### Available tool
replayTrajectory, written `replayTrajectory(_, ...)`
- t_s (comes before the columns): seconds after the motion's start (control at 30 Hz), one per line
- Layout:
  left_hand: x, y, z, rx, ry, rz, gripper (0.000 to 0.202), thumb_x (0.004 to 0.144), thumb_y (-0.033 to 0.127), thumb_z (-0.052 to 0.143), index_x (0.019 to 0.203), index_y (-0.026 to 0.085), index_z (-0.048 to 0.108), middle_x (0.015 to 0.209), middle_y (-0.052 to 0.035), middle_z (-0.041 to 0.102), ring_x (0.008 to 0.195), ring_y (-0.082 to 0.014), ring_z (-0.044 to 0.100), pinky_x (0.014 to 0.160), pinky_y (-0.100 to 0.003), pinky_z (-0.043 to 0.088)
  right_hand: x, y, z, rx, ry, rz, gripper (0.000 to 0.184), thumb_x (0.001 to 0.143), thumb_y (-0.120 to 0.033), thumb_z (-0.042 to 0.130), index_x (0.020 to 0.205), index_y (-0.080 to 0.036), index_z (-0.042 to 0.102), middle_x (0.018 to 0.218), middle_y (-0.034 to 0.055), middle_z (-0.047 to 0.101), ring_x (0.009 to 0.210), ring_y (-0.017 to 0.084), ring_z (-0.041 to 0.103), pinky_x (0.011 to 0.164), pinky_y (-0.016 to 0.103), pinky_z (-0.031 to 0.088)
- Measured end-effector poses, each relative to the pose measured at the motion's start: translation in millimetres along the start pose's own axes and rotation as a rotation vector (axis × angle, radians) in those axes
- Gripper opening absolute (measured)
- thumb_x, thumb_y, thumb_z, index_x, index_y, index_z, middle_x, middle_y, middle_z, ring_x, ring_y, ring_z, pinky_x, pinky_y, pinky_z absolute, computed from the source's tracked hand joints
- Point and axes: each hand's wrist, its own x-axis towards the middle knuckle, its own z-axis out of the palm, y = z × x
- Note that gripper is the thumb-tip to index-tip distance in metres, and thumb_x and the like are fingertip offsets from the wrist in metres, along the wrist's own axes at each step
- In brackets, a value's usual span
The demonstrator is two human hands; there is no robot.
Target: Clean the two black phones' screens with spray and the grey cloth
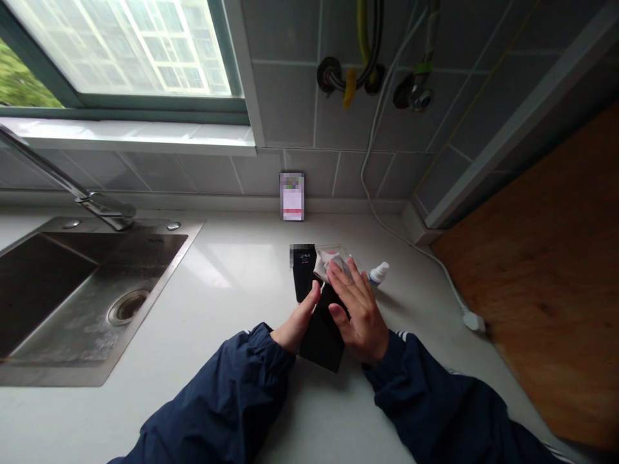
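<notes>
My left hand grips the edge of a flat black phone or phone case, which lies low over the white countertop. My right hand sits on the same black object, its thumb on the face and its spread fingers pressing a crumpled white cloth. The cloth partly covers a clear plastic piece. Just beyond my hands stands a black phone with a lit screen showing a time. A small white spray bottle lies to the right of my fingers.
A steel sink with a drain and a long faucet lies to the left. A phone or card leans on the tiled wall. A white cable runs to a plug on the counter, and a wooden board lies beyond. Pipes and a window are above.
</notes>
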Motion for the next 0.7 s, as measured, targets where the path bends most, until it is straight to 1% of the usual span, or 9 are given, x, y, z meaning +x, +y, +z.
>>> replayTrajectory(0.07,-0.8,0.5,-0.2,0.018,0.010,0.020,0.059,0.099,0.053,0.061,0.148,0.019,0.062,0.156,-0.0109,0.057,0.157,-0.0286,0.033,0.132,-0.040,0.020,0.2,0.5,0.1,-0.003,0.012,0.010,0.061,0.111,-0.052,0.033,0.166,-0.026,0.032,0.168,0.0079,0.041,0.162,0.035,0.020,0.126,0.068,0.025)
replayTrajectory(0.1,-1.3,0.6,-0.4,0.022,0.016,0.010,0.058,0.100,0.052,0.060,0.149,0.020,0.061,0.155,-0.0102,0.058,0.157,-0.0289,0.034,0.132,-0.041,0.022,0.4,0.6,0.0,-0.003,0.015,0.016,0.061,0.111,-0.051,0.033,0.166,-0.026,0.032,0.168,0.0081,0.041,0.162,0.035,0.021,0.126,0.069,0.026)
replayTrajectory(0.17,-2.0,0.8,-1.4,0.011,0.025,-0.056,0.057,0.101,0.054,0.057,0.148,0.023,0.062,0.152,-0.0097,0.061,0.155,-0.0322,0.037,0.130,-0.047,0.028,0.9,1.0,-0.5,0.001,0.014,0.024,0.060,0.111,-0.050,0.034,0.166,-0.025,0.033,0.168,0.0083,0.041,0.162,0.035,0.022,0.126,0.068,0.027)
replayTrajectory(0.23,-2.2,0.8,-2.7,-0.005,0.038,-0.113,0.058,0.101,0.057,0.055,0.147,0.023,0.063,0.148,-0.0110,0.064,0.151,-0.0363,0.042,0.126,-0.052,0.035,1.2,1.3,-0.9,0.009,0.015,0.026,0.059,0.111,-0.049,0.035,0.165,-0.025,0.034,0.168,0.0083,0.041,0.162,0.035,0.022,0.126,0.068,0.027)
replayTrajectory(0.37,-2.6,2.2,-1.6,-0.007,0.065,-0.142,0.060,0.103,0.058,0.048,0.146,0.020,0.064,0.142,-0.0128,0.068,0.147,-0.0377,0.049,0.123,-0.052,0.040,1.4,1.9,-1.1,0.021,0.012,0.027,0.059,0.111,-0.050,0.034,0.164,-0.025,0.036,0.167,0.0082,0.042,0.162,0.035,0.022,0.126,0.069,0.027)
replayTrajectory(0.5,-2.5,3.5,2.9,0.007,0.064,-0.140,0.059,0.103,0.058,0.047,0.148,0.023,0.062,0.140,-0.0122,0.069,0.144,-0.0385,0.053,0.121,-0.055,0.042,1.4,1.4,-1.5,0.020,0.009,0.027,0.059,0.111,-0.050,0.033,0.164,-0.024,0.037,0.166,0.0087,0.044,0.161,0.035,0.024,0.126,0.068,0.028)
replayTrajectory(0.63,0.6,2.7,-1.8,0.005,0.001,-0.125,0.074,0.096,0.073,0.050,0.149,0.024,0.061,0.146,-0.0118,0.066,0.147,-0.0393,0.049,0.123,-0.055,0.038,1.1,-0.2,-0.9,0.016,-0.002,0.019,0.059,0.111,-0.051,0.034,0.164,-0.025,0.036,0.166,0.0079,0.045,0.161,0.034,0.024,0.127,0.068,0.026)
replayTrajectory(0.7,2.4,2.6,-7.2,0.001,0.003,-0.136,0.082,0.092,0.080,0.047,0.149,0.023,0.061,0.146,-0.0124,0.066,0.147,-0.0399,0.048,0.124,-0.054,0.037,0.7,-1.5,-0.3,0.018,-0.022,0.002,0.060,0.111,-0.052,0.033,0.165,-0.025,0.035,0.166,0.0077,0.044,0.161,0.034,0.023,0.128,0.068,0.024)
